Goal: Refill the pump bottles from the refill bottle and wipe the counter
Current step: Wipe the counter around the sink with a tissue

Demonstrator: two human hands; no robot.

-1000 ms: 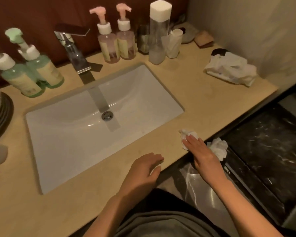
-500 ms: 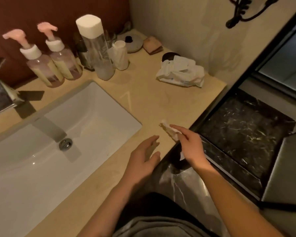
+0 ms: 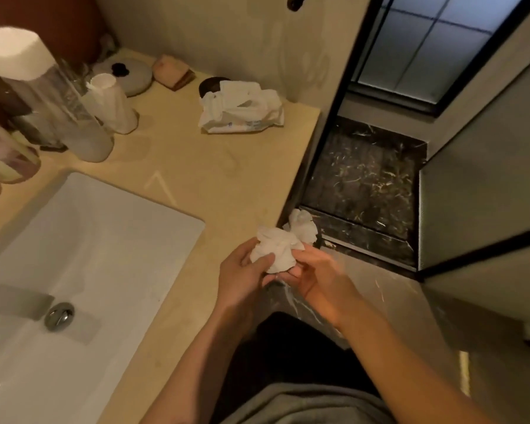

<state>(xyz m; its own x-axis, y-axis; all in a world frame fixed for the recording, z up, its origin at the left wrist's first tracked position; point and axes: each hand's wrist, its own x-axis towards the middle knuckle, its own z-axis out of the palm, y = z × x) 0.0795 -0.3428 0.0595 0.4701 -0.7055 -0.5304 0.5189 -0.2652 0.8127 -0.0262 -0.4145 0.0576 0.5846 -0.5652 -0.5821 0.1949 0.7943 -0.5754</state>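
**A:** What's the layout?

**B:** The beige surface (image 3: 196, 166) fills the left half, with the white sink (image 3: 110, 240) sunk into its left part. Along the back edge stands the tall clear refill bottle (image 3: 52, 96), capped and upright. Just left of it are the pink pump bottles (image 3: 3, 157), cut off by the frame. The tissue pack (image 3: 242, 114) lies near the back right corner.

**A:** And the hands?

**B:** They meet at the front right corner. The left grip (image 3: 245, 280) is curled round the tissue wad (image 3: 274, 249), thumb on top. The right grip (image 3: 315, 276) cups and pinches the same wad from the other side. Both are closed on it, so neither is free.

**A:** Which step is this?

**B:** It looks like bunching the tissue into a wiping pad. I'd tuck the ragged ends inward to leave one flat face, then hand it to one grip.

**A:** Where should the wiping start?

**B:** There are faint darker patches on the bare stretch in front of the refill bottle. I'd start near the back edge and draw the strokes toward the sink, slowing beside the bottles, since a wide sweep could tip them.

**A:** What about the second white wad (image 3: 302, 226)?

**B:** It sits just past the right edge. I cannot tell what it rests on.
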